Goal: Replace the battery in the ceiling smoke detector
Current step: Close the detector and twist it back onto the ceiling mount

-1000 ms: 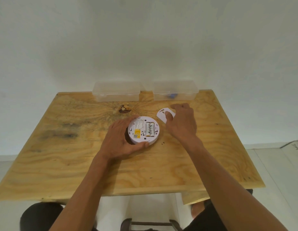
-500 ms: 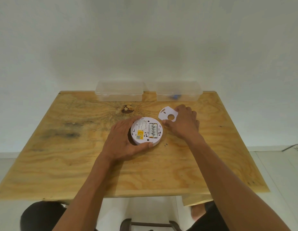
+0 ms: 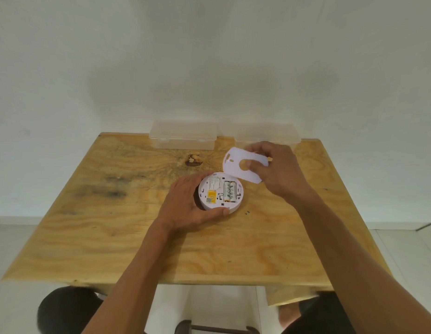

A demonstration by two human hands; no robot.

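The smoke detector (image 3: 220, 194) is lain back-up on the desk (image 3: 113, 237), near its middle, and is gripped round its left and near rim by the left hand (image 3: 185, 208), fingers curled. Two batteries (image 3: 229, 194) are seen side by side in its open bay, their long axis running near to far. The white mounting plate (image 3: 236, 165) is pinched by the right hand (image 3: 279, 172) and held tilted just beyond the detector's far right edge. The plate is judged to be the part to be brought over next: it lies far and right of the detector, so a short move toward the near left by the right hand, the nearer one, would be called for.
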